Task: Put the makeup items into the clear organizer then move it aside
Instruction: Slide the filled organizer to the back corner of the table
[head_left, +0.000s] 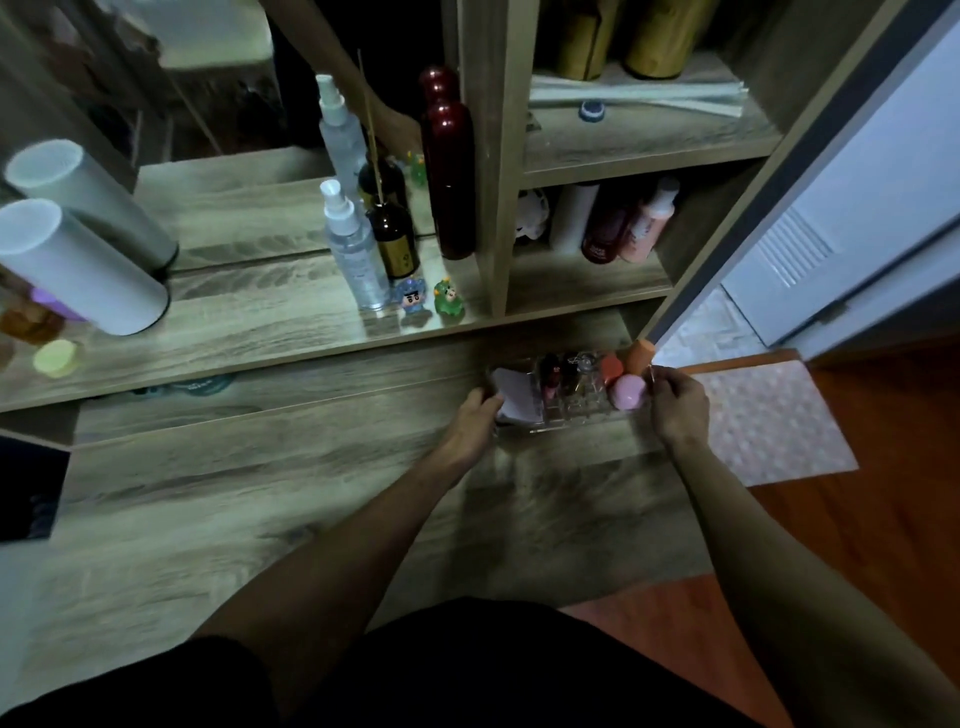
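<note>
The left hand clasps the left end of the clear organizer, which lies lengthwise between both hands at the wooden desk top's far right; the right hand pinches its right end beside the pink sponge.

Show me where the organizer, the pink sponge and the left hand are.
organizer (566, 427): head view, clear front wall.
pink sponge (628, 392): head view, rounded top.
left hand (475, 415): head view, back of the hand.

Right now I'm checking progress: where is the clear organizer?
Head view, right of centre: the clear organizer sits on the wooden surface, between the left hand and right hand.
</note>
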